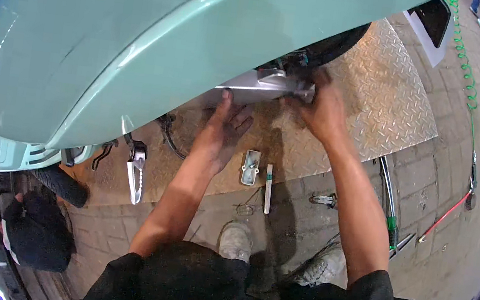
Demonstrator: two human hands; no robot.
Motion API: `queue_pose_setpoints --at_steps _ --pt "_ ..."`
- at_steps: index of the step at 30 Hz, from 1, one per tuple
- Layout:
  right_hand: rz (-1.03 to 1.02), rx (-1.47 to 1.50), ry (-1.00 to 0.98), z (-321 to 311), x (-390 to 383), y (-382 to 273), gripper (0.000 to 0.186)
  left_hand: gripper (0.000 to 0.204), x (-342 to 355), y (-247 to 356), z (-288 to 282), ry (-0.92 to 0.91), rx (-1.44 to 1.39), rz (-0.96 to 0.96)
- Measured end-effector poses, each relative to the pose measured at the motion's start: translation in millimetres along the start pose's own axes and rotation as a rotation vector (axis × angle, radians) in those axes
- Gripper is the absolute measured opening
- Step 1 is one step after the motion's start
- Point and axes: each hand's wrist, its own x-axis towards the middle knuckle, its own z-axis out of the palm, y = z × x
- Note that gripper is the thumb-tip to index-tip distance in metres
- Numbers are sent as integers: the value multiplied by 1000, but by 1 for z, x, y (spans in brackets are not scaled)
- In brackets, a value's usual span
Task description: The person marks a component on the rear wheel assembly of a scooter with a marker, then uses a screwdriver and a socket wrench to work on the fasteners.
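A silver exhaust muffler or its cover lies along the lower side of a mint-green scooter body, beside the dark rear tyre. My right hand curls round the muffler's right end, its fingertips partly hidden and a little blurred. Against the muffler's lower edge, the thumb of my left hand touches the silver surface. The other left fingers stretch out apart just below it, not wrapped round anything visible. The scooter body hides the muffler's upper left part.
A diamond-plate metal platform lies below. Near me are a small pale box-shaped part, a marker-like stick and a silver footpeg. A coiled green hose hangs right; a person is at lower left.
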Motion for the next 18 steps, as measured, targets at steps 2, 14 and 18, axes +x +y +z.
queue_pose_setpoints --at_steps 2,14,18 --pt "-227 -136 338 -6 8 3 56 76 6 6 16 68 -109 -38" --pt "-159 -234 458 -25 -1 -10 44 75 20 -1 25 -60 -57 70" --pt "-1 -217 443 47 -58 33 66 76 7 7 30 -28 -24 -58"
